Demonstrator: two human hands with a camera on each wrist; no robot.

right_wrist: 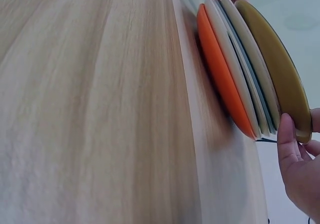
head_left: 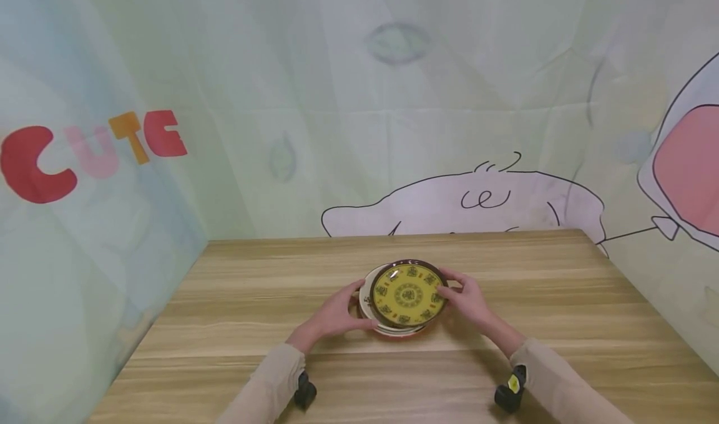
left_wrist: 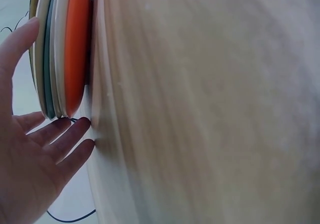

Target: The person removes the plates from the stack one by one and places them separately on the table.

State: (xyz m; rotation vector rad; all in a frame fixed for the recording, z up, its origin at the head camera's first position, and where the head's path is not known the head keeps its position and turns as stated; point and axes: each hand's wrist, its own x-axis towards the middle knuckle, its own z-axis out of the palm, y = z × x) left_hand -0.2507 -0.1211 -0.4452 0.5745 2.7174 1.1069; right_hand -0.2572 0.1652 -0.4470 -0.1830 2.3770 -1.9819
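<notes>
A yellow patterned plate with a dark rim (head_left: 409,294) lies on top of a stack of several plates, shifted to the right of the pale plate (head_left: 365,299) under it. My right hand (head_left: 469,302) pinches the yellow plate's right edge, thumb on the near side; in the right wrist view its right-hand end (right_wrist: 275,63) stands apart from the stack. My left hand (head_left: 335,315) is at the stack's left side, thumb and fingers spread around the edge. In the left wrist view the fingers of the left hand (left_wrist: 35,159) are extended beside the rims, with an orange plate (left_wrist: 77,48) at the bottom.
The stack stands on a wood-grain table (head_left: 253,299), near the middle. Behind the table hangs a pale printed curtain (head_left: 253,99) with coloured letters at the left and a line-drawn figure at the back.
</notes>
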